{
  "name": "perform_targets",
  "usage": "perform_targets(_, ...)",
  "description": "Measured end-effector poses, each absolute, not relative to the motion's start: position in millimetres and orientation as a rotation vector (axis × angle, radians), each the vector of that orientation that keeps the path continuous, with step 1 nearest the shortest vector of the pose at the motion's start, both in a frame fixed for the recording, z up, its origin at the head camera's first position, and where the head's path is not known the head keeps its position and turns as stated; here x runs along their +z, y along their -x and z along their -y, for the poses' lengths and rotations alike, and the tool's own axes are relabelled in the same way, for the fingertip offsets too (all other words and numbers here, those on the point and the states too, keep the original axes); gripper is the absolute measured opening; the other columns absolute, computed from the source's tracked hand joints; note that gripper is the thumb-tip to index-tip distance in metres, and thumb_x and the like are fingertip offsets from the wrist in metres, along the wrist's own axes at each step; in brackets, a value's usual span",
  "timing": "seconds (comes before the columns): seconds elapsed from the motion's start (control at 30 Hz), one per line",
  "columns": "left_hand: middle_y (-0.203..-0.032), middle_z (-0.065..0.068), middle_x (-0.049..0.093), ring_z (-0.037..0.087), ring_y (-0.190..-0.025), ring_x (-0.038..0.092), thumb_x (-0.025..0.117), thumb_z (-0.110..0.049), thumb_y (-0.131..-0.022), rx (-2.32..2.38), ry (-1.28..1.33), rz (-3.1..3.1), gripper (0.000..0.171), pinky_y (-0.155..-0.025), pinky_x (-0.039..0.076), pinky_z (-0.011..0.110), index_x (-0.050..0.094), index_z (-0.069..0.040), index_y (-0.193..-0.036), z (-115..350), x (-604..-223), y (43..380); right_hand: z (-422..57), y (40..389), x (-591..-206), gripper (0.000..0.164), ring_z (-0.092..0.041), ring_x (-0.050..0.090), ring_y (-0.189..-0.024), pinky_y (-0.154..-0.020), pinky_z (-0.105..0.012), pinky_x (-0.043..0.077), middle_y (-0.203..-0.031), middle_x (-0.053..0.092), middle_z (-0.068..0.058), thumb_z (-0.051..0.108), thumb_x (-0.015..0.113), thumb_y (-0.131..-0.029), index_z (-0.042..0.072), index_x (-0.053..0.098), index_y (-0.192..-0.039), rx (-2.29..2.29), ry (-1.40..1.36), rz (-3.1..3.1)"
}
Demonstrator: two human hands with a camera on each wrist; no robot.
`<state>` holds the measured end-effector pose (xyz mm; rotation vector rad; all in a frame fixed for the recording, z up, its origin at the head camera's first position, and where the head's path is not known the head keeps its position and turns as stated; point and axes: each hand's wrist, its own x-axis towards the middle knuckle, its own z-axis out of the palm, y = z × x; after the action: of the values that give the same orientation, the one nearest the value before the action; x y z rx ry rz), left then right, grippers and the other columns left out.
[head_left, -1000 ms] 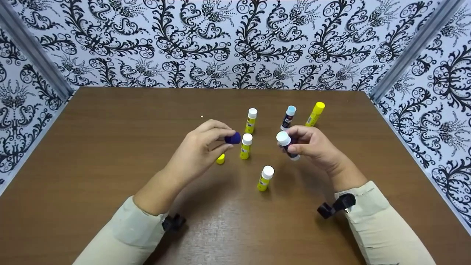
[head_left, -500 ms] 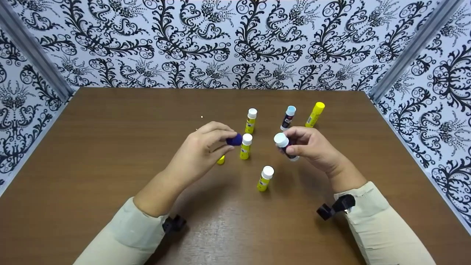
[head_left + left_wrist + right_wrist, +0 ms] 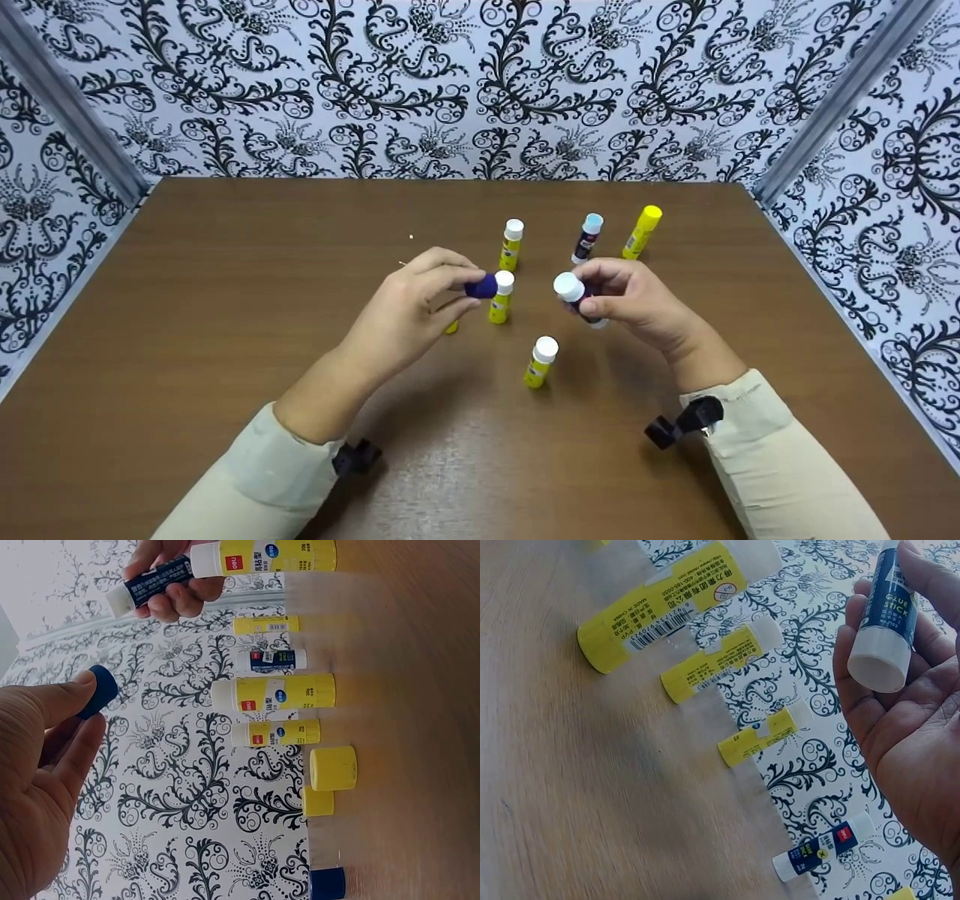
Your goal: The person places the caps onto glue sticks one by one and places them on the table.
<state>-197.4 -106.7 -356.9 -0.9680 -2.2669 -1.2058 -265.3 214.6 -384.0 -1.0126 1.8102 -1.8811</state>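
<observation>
My left hand [image 3: 401, 315] pinches a dark blue glue stick cap [image 3: 481, 286] between thumb and fingertips, above the table. My right hand [image 3: 637, 300] grips a navy glue stick [image 3: 885, 630] with its uncapped white top tilted toward the cap. A gap separates cap and stick. In the head view the cap overlaps an uncapped yellow glue stick [image 3: 500, 304] standing behind it. Another uncapped yellow glue stick [image 3: 540, 364] stands nearer the front, between the hands. In the left wrist view the navy stick's white end [image 3: 120, 601] points toward the left hand.
Farther back stand a third yellow glue stick [image 3: 511, 246], a smaller navy one [image 3: 587, 238] and a yellow-capped one [image 3: 642, 232]. Two yellow caps [image 3: 334, 768] and a blue cap [image 3: 328, 883] rest on the table to the left. Patterned panels [image 3: 450, 90] enclose the table's back and sides.
The left hand has shifted slightly right with the blue cap. The right hand has brought the navy glue stick a little left, so the gap between them has narrowed.
</observation>
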Motion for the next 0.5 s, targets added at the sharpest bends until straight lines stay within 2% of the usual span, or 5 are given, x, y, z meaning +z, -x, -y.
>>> perform_targets(0.2, -0.118, 0.010, 0.069, 0.018, -0.106, 0.074, 0.079, -0.001, -0.089, -1.208, 0.982, 2.254, 0.030, -0.091, 0.063, 0.027, 0.074, 0.000, -0.118, 106.7, -357.8, 197.0, -213.7, 264.7, -384.5, 0.023, -0.009, 0.065, -0.086, -0.070, -0.017, 0.053, -0.099, 0.073, 0.002, 0.006, 0.072, -0.096, 0.010, 0.073, -0.118, -1.877, 1.011, -1.800)
perform_targets(0.4, -0.118, 0.010, 0.069, 0.018, -0.107, 0.074, 0.079, -0.001, -0.089, -1.219, 0.977, 2.265, 0.030, -0.093, 0.060, 0.020, 0.074, 0.000, -0.118, 105.5, -356.0, 194.5, -211.6, 264.0, -384.5, 0.023, -0.008, 0.063, -0.085, -0.068, -0.017, 0.051, -0.098, 0.072, 0.003, 0.006, 0.072, -0.096, 0.011, 0.073, -0.118, -1.862, 1.004, -1.815)
perform_targets(0.5, -0.119, 0.011, 0.068, 0.018, -0.108, 0.073, 0.078, -0.001, -0.089, -1.237, 0.987, 2.265, 0.029, -0.095, 0.060, 0.021, 0.074, 0.000, -0.118, 105.1, -356.1, 193.5, -210.5, 262.9, -384.1, 0.023, -0.008, 0.062, -0.084, -0.067, -0.017, 0.051, -0.098, 0.072, 0.004, 0.006, 0.072, -0.096, 0.011, 0.073, -0.118, -1.856, 1.004, -1.819)
